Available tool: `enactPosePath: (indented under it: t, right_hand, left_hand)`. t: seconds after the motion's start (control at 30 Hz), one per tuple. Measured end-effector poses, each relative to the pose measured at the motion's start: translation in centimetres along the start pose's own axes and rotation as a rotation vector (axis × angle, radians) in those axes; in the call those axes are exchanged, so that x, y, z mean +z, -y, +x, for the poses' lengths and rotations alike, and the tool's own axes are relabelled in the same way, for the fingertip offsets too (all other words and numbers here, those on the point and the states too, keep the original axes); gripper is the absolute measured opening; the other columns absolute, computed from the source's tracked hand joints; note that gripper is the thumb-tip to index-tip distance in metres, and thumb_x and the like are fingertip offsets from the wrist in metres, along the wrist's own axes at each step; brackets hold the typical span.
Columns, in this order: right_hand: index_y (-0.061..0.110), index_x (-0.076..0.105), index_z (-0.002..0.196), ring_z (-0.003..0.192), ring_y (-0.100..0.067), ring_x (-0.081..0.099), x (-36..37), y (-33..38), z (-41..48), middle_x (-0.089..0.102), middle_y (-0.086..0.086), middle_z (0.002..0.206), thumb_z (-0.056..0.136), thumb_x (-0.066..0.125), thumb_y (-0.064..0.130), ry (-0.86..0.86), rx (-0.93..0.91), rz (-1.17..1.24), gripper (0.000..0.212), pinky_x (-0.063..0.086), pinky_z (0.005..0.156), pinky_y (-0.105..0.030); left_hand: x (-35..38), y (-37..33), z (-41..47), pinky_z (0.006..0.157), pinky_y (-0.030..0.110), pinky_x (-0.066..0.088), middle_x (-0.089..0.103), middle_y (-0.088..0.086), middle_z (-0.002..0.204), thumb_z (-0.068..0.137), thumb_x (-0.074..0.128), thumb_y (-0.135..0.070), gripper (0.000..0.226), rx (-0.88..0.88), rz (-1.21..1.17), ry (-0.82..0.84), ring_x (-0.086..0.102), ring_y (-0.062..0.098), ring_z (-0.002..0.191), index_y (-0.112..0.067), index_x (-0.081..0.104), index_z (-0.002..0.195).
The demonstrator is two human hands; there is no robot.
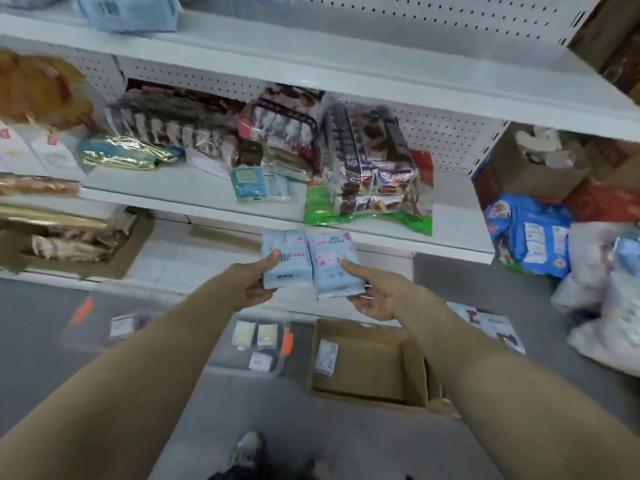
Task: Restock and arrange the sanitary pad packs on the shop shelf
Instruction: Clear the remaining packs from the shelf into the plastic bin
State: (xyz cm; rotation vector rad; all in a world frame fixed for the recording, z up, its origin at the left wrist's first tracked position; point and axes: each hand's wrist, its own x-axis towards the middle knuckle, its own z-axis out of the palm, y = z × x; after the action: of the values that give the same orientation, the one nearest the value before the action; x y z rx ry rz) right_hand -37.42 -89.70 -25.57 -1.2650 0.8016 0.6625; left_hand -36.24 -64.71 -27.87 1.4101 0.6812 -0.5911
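Note:
Two light blue sanitary pad packs are held side by side just below the front edge of the middle shelf (214, 202). My left hand (254, 285) grips the left pack (287, 259), thumb on its front. My right hand (372, 294) grips the right pack (334, 266) the same way. Small blue packs (261, 183) lie on the middle shelf above the held ones. Another pale blue pack (128, 12) sits on the top shelf at the left.
Snack bags (374, 168) and foil packets (124, 152) crowd the middle shelf. On the floor stand an open cardboard box (408, 372) holding one small pack, a clear plastic bin (256, 344) and a pile of blue and white bags (540, 237) at the right. My shoe (247, 448) is at the bottom.

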Motion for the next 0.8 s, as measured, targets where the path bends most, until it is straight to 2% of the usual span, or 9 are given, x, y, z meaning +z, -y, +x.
enactPosePath:
  t: [0.13,0.2,0.27,0.33,0.4,0.47,0.53,0.67,0.8]
  right_hand:
    - [0.011,0.069,0.098,0.071,-0.013,0.061,-1.8,-4.5,3.0,0.075,-0.004,0.074,0.077,0.087,0.031,-0.037,0.111,0.053,0.034,0.050,0.062,-0.023]
    - [0.013,0.069,0.099,0.071,-0.012,0.062,-2.7,-6.3,4.9,0.075,-0.001,0.071,0.077,0.087,0.032,-0.062,0.136,0.072,0.033,0.051,0.063,-0.023]
    - [0.014,0.070,0.105,0.076,-0.014,0.067,-3.9,-8.1,7.1,0.078,-0.001,0.079,0.076,0.087,0.033,-0.087,0.145,0.085,0.038,0.051,0.067,-0.024]
    - [0.013,0.071,0.101,0.078,-0.014,0.067,-5.2,-9.7,9.5,0.078,-0.002,0.080,0.077,0.086,0.032,-0.106,0.163,0.111,0.034,0.049,0.074,-0.025]
    - [0.013,0.072,0.097,0.077,-0.014,0.061,-6.9,-11.6,12.3,0.078,-0.003,0.078,0.078,0.085,0.033,-0.111,0.190,0.144,0.031,0.045,0.081,-0.025]
    - [0.014,0.074,0.104,0.080,-0.014,0.058,-8.6,-13.4,15.4,0.079,-0.002,0.088,0.069,0.090,0.041,-0.122,0.207,0.139,0.047,0.046,0.070,-0.021]
    - [0.016,0.074,0.113,0.084,-0.014,0.063,-10.5,-15.4,18.7,0.078,-0.003,0.102,0.056,0.095,0.050,-0.168,0.232,0.115,0.069,0.048,0.058,-0.021]
    - [0.017,0.072,0.115,0.106,-0.021,0.069,-14.0,-19.5,25.2,0.078,-0.003,0.103,0.056,0.094,0.050,-0.239,0.242,0.142,0.071,0.055,0.072,-0.029]
    - [0.018,0.070,0.117,0.104,-0.024,0.072,-17.0,-23.2,30.7,0.078,-0.002,0.104,0.067,0.092,0.044,-0.265,0.222,0.156,0.061,0.056,0.097,-0.041]
  left_hand:
    - [1.2,4.8,3.4,0.069,0.027,0.057,0.071,0.008,0.083,0.084,0.073,-0.048,0.042,-0.128,0.046,0.017,0.066,0.020,0.081,-0.007,0.068,0.095]
    - [2.3,6.9,5.3,0.055,0.022,0.057,0.072,0.004,0.077,0.087,0.071,-0.046,0.038,-0.166,0.054,0.017,0.064,0.017,0.074,-0.009,0.067,0.095]
    - [3.4,9.3,7.8,0.050,0.020,0.056,0.073,0.005,0.084,0.087,0.072,-0.045,0.042,-0.196,0.035,0.016,0.063,0.016,0.074,-0.009,0.068,0.107]
    - [4.3,11.6,10.5,0.057,0.024,0.057,0.072,0.005,0.102,0.085,0.074,-0.047,0.051,-0.226,0.016,0.031,0.064,0.017,0.083,-0.010,0.065,0.119]
    - [5.7,13.8,13.0,0.069,0.028,0.056,0.071,0.005,0.112,0.084,0.076,-0.044,0.046,-0.242,-0.021,0.043,0.067,0.018,0.094,-0.014,0.062,0.116]
    - [7.2,16.0,15.9,0.074,0.031,0.058,0.071,0.006,0.115,0.084,0.077,-0.039,0.045,-0.256,-0.048,0.047,0.068,0.020,0.099,-0.013,0.061,0.117]
    - [8.9,18.3,18.9,0.073,0.031,0.061,0.070,0.007,0.119,0.084,0.079,-0.034,0.050,-0.288,-0.064,0.053,0.069,0.021,0.103,-0.011,0.059,0.123]
    - [12.3,23.8,24.7,0.075,0.028,0.060,0.068,0.009,0.121,0.085,0.078,-0.024,0.043,-0.322,-0.070,0.047,0.067,0.017,0.098,-0.007,0.062,0.121]
    - [14.9,28.8,29.8,0.066,0.023,0.058,0.070,0.005,0.115,0.085,0.077,-0.021,0.042,-0.372,-0.068,0.055,0.067,0.016,0.099,-0.010,0.064,0.123]
